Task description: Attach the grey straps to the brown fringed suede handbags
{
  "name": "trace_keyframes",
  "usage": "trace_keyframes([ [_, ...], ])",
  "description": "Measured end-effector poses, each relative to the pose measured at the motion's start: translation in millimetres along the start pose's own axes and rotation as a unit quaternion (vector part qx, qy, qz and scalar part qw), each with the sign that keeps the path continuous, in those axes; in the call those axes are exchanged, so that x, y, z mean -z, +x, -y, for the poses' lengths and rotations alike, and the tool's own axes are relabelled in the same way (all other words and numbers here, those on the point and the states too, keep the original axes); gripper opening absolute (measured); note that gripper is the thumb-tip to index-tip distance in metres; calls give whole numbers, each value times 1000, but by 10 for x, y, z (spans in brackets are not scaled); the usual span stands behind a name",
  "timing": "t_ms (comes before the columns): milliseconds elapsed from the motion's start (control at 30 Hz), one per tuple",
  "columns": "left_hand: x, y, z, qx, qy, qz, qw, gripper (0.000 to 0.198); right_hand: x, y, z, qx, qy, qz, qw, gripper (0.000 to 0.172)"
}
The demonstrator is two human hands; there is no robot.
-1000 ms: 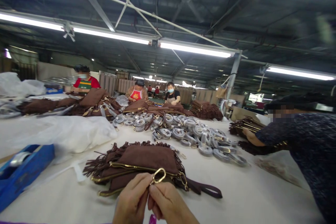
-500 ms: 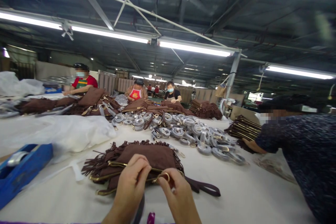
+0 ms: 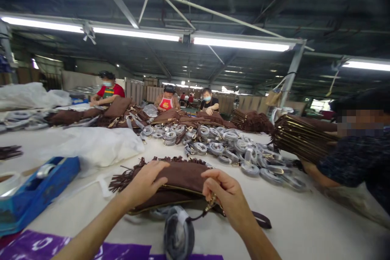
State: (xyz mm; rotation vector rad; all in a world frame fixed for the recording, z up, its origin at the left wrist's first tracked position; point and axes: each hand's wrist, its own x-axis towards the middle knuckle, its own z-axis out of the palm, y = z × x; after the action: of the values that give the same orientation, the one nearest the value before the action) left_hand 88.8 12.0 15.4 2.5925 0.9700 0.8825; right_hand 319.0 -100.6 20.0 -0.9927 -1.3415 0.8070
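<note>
A dark brown fringed bag with gold zippers lies on the table before me. My left hand rests over its left part, fingers apart and holding nothing. At the bag's near right edge, my right hand has its fingers closed at a gold clasp. From this clasp a dark strap end runs left to a coiled grey strap in clear wrap, hanging or lying in front of the bag. The brown wrist loop sticks out to the right. My fingers partly hide the grip on the clasp.
A blue tape dispenser stands left, with purple plastic along the near edge. Beyond the bag lie many coiled straps and white plastic. At right, a co-worker handles stacked brown bags. Other people work behind.
My left hand has opened and moved left from the bag's near edge. My right hand has risen slightly with the clasp. The coiled strap now shows in front. The co-worker's bag stack is higher.
</note>
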Motion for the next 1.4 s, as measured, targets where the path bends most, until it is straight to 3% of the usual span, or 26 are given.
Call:
trace_keyframes([
  [100, -133, -68, 554, 44, 122, 64, 989, 39, 133, 75, -136, -60, 65, 7, 996, 25],
  [167, -221, -77, 718, 47, 150, 71, 985, 38, 134, 110, -218, -93, 38, 47, 994, 25],
  [267, -330, -23, 699, 4, 142, 62, 988, 28, 29, 132, -332, -108, -100, 140, 979, 15],
  [333, -379, 46, 618, 0, 118, 70, 991, 20, -66, 138, -419, -46, -223, 166, 960, 12],
  [400, -406, 128, 555, 26, 97, 77, 992, 16, -145, 151, -520, 34, -310, 169, 935, 16],
  [467, -412, 212, 528, 55, 87, 74, 992, 18, -200, 174, -626, 70, -349, 177, 917, 18],
  [600, -381, 332, 535, 78, 82, 61, 992, 28, -272, 222, -791, 63, -434, 183, 880, 18],
  [733, -389, 318, 535, 30, 57, 103, 993, 11, -322, 243, -899, 50, -509, 184, 839, 17],
  [867, -476, 283, 524, 43, 95, 104, 989, 15, -307, 244, -1026, 54, -503, 142, 851, 16],
  [967, -491, 351, 530, 73, 106, 84, 988, 22, -279, 243, -1090, 66, -498, 145, 852, 16],
  [1100, -363, 521, 559, 86, 73, 72, 991, 22, -254, 262, -1054, 78, -459, 178, 867, 18],
  [1233, -284, 644, 621, 82, 13, 90, 992, 19, -237, 320, -975, 69, -412, 158, 895, 18],
  [1400, -424, 644, 745, 117, -66, 78, 988, 22, -350, 311, -1008, 109, -445, 149, 877, 18],
])
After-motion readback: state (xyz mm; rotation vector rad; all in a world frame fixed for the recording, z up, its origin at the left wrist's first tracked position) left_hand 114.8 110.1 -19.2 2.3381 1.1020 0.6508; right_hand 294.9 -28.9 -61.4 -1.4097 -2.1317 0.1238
